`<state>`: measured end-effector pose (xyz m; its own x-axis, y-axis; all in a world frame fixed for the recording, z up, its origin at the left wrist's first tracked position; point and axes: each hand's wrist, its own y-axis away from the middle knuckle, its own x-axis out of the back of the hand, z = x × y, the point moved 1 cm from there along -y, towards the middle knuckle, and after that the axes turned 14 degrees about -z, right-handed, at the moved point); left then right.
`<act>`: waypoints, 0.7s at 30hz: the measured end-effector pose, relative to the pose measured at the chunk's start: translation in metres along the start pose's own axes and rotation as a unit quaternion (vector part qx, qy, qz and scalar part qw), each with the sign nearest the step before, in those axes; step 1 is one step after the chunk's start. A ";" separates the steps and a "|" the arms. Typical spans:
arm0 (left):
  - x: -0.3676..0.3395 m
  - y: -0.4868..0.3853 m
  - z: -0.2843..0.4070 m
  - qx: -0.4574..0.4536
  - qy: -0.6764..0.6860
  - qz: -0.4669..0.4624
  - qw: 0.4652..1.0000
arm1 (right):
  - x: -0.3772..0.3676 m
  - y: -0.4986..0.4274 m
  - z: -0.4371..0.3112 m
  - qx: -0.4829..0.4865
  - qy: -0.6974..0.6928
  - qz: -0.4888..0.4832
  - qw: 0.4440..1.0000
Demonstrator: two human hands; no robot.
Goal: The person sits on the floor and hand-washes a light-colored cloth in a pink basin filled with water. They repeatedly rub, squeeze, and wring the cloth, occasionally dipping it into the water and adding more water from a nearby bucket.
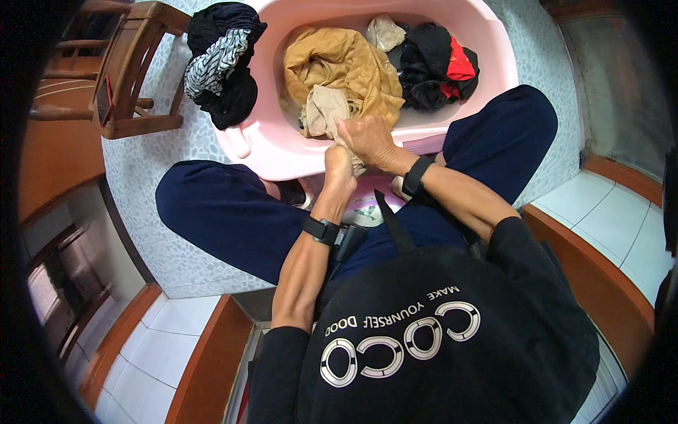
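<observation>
My left hand (pixel 340 168) and my right hand (pixel 367 140) are close together at the near rim of a pink plastic tub (pixel 296 159). Both are closed on a beige cloth (pixel 327 108), whose upper part lies over a mustard-yellow garment (pixel 355 63) in the tub. A bit of the cloth shows below my hands. Black and red clothes (pixel 431 66) lie at the tub's right, in shallow water. Near them is a small cream cloth bundle (pixel 385 33). Black clothes with a black-and-white patterned cloth (pixel 218 63) hang over the tub's left rim.
A wooden chair (pixel 143 69) lies or stands at the upper left, beside the tub. My knees flank the near side of the tub, on a pebble-patterned floor (pixel 159 148). Orange-brown wooden edges (pixel 588 275) and white tiles (pixel 593 217) border both sides.
</observation>
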<state>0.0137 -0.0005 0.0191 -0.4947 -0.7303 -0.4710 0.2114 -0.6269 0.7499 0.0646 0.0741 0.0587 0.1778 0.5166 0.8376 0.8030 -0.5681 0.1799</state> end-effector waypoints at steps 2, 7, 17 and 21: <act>-0.001 0.002 0.003 -0.040 0.031 -0.014 0.999 | -0.001 0.000 -0.003 0.100 0.023 0.025 0.994; 0.000 0.004 0.002 -0.032 0.032 -0.004 0.999 | -0.013 -0.001 0.004 0.143 0.084 0.015 0.986; 0.007 0.005 0.025 -0.104 0.018 0.039 0.994 | -0.025 -0.034 0.053 -0.083 -0.526 -0.115 0.839; 0.002 0.010 0.025 -0.169 0.030 0.035 0.985 | -0.024 -0.032 0.050 -0.095 -0.571 -0.106 0.809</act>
<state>-0.0061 -0.0018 0.0374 -0.4204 -0.7828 -0.4588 0.5158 -0.6222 0.5890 0.0634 0.1119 0.0075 0.5445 0.8081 -0.2246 0.8013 -0.4221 0.4241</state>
